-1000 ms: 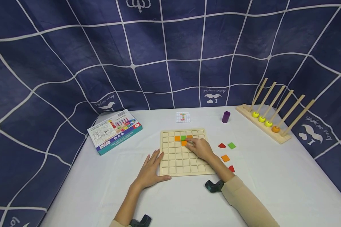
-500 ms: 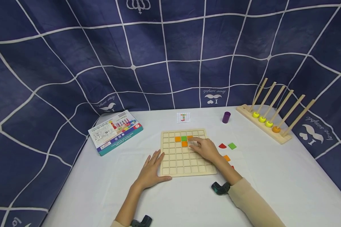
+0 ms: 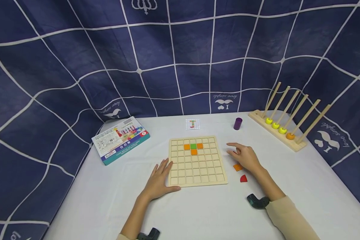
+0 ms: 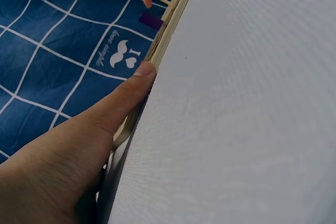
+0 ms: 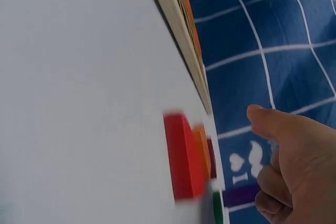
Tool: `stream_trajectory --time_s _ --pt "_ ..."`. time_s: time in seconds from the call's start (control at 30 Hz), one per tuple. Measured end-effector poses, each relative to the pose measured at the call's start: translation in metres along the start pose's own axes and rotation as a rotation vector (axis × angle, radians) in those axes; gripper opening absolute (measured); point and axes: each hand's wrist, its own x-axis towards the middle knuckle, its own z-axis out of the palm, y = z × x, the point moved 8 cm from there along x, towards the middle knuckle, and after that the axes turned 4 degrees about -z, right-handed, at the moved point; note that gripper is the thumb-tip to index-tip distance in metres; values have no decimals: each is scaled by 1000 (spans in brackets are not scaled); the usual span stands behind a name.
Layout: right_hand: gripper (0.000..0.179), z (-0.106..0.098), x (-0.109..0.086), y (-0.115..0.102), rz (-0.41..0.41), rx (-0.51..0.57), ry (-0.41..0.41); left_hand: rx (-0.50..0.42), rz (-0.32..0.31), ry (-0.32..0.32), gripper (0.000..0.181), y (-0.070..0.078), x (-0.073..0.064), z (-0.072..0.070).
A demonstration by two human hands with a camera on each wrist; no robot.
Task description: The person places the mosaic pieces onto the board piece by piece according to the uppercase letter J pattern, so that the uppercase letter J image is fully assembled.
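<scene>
A wooden grid board [image 3: 196, 171] lies on the white table. Near its far side sit a green square tile [image 3: 193, 146] and three orange square tiles [image 3: 193, 152]. My left hand [image 3: 157, 183] rests at the board's near left corner, fingers on the left edge; in the left wrist view its thumb touches the board's side. Right of the board, my right hand [image 3: 247, 159] hovers with nothing held, index finger stretched out. Beneath or beside it lie a loose orange tile [image 3: 237, 167] and a red quarter-round piece [image 3: 243, 178]. A loose green tile [image 5: 218, 208] shows in the right wrist view.
A small pattern card [image 3: 193, 124] lies beyond the board. To its right stand a purple cup [image 3: 237, 123] and a wooden peg rack [image 3: 279, 131] with yellow and orange beads. At the left is a toy box [image 3: 121, 140]. A dark blue curtain [image 3: 156, 80] hangs behind.
My right hand has left the orange tile at the board's upper part and moved right, over the loose pieces. The left hand has stayed at the board's corner.
</scene>
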Motion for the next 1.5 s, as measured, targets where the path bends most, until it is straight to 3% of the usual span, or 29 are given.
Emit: stream_trajectory --time_s 0.13,0.33,0.6,0.8,1.23,1.5 --pt "32 -14 -7 17 12 -13 27 -2 3 4 109 0 0 0" --pt "32 -23 -18 39 60 -31 4 7 11 3 109 0 0 2" --pt "42 -20 -30 58 167 -23 -118 8 3 -6 108 0 1 2" --pt "47 -18 -35 64 197 -36 -179 13 -13 -18 108 -1 1 3" --pt "31 -27 -42 67 146 -51 -84 4 17 18 108 -1 0 0" --pt "30 -26 -33 42 97 26 -28 16 1 -3 108 -3 1 2"
